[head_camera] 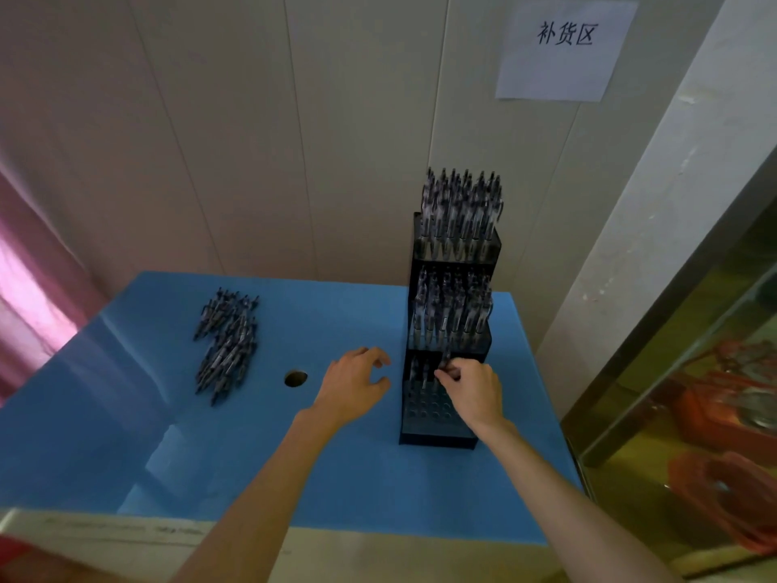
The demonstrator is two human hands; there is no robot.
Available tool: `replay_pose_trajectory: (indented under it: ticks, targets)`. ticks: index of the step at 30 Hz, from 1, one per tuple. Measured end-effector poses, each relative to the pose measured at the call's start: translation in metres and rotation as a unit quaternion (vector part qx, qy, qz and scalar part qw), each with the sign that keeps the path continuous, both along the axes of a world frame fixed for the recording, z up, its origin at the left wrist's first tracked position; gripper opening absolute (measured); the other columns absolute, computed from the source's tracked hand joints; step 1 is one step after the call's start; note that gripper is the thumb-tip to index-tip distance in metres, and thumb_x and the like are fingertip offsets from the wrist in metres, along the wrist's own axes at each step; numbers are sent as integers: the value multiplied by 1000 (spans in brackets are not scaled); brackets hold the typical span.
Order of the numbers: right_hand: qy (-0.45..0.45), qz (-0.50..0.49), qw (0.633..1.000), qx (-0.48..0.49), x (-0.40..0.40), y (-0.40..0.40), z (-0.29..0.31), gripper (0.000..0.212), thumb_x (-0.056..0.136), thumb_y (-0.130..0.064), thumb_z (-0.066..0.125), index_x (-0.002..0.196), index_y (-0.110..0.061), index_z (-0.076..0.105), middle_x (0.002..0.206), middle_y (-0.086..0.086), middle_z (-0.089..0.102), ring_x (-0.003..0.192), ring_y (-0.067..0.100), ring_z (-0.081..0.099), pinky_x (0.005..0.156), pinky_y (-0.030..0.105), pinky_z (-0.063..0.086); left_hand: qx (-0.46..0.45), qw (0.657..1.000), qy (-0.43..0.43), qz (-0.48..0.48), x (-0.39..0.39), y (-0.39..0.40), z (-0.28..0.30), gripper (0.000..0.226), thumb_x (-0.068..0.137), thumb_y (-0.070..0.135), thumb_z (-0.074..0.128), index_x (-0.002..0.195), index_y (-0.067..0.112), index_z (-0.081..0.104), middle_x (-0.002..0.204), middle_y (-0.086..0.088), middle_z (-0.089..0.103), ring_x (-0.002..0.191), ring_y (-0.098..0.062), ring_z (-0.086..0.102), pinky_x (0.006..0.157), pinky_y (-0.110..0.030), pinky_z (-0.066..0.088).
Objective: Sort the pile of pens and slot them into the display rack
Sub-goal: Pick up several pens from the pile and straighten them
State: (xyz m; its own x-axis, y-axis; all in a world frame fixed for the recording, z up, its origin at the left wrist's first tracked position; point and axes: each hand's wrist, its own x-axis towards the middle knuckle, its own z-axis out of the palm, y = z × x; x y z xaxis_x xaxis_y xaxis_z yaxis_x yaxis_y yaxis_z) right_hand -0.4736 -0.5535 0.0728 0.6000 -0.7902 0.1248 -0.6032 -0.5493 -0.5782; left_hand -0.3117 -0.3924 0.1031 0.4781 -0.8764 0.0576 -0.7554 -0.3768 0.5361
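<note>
A black three-tier display rack (437, 435) stands on the right of the blue table (294, 477). Its top and middle tiers are packed with upright pens; the lowest tier holds only a few at its back left, with several open holes in front. My right hand (473, 393) is over the lowest tier and pinches a dark pen (446, 355), held upright above the holes. My left hand (355, 382) hovers just left of the rack, fingers loosely curled, holding nothing. A pile of loose pens (227, 342) lies on the left side of the table.
A round hole (295, 378) is cut in the table top between the pile and my left hand. A white panelled wall with a paper sign (563, 48) rises behind. A glass-fronted cabinet (693, 393) stands at the right, a pink curtain (29, 296) at the left.
</note>
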Motion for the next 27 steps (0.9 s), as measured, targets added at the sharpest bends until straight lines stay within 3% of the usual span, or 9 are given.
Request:
replay_pose_trajectory:
  ticks: [5, 10, 15, 18, 22, 27]
  targets:
    - [73, -9, 997, 27, 6, 1, -6, 33, 90, -33, 72, 66, -12, 67, 60, 0, 64, 58, 15, 61, 51, 28, 47, 14, 1000, -16, -1, -6, -4, 0, 32, 95, 32, 59, 126, 25, 58, 122, 5, 61, 112, -19, 57, 96, -41, 47]
    - [89, -7, 995, 34, 7, 4, -12, 41, 92, -31, 71, 56, -18, 56, 55, -4, 55, 56, 15, 57, 46, 25, 38, 44, 996, -69, 19, -10, -5, 3, 35, 96, 38, 55, 130, 28, 55, 125, 5, 59, 119, -18, 53, 100, -39, 38]
    - [108, -6, 993, 37, 2, 3, -5, 21, 89, -30, 72, 76, -13, 73, 70, 0, 70, 66, 17, 65, 57, 31, 56, 55, 996, -69, 27, -18, -7, 8, 37, 97, 37, 54, 132, 27, 54, 129, 3, 58, 122, -20, 52, 103, -41, 37]
    - [95, -8, 995, 38, -7, 7, 2, 11, 87, -29, 71, 81, -20, 74, 71, -5, 68, 65, 13, 64, 52, 26, 51, 51, 996, -67, 38, -22, -7, 9, 37, 97, 37, 54, 132, 27, 55, 128, 2, 59, 122, -21, 53, 102, -41, 38]
    - [58, 9, 997, 42, -15, 14, 15, 16, 87, -36, 71, 78, -22, 71, 67, -9, 66, 63, 10, 63, 51, 23, 46, 50, 995, -59, 56, -29, -2, 9, 37, 97, 38, 55, 132, 28, 55, 129, 2, 59, 122, -21, 53, 103, -43, 39]
    - [1, 102, 993, 54, -7, 34, 30, 14, 88, -35, 70, 82, -22, 73, 76, -12, 70, 69, 4, 65, 62, 29, 57, 45, 993, -49, 95, -36, 18, 8, 37, 96, 40, 56, 132, 29, 56, 125, 2, 60, 115, -22, 58, 96, -43, 45]
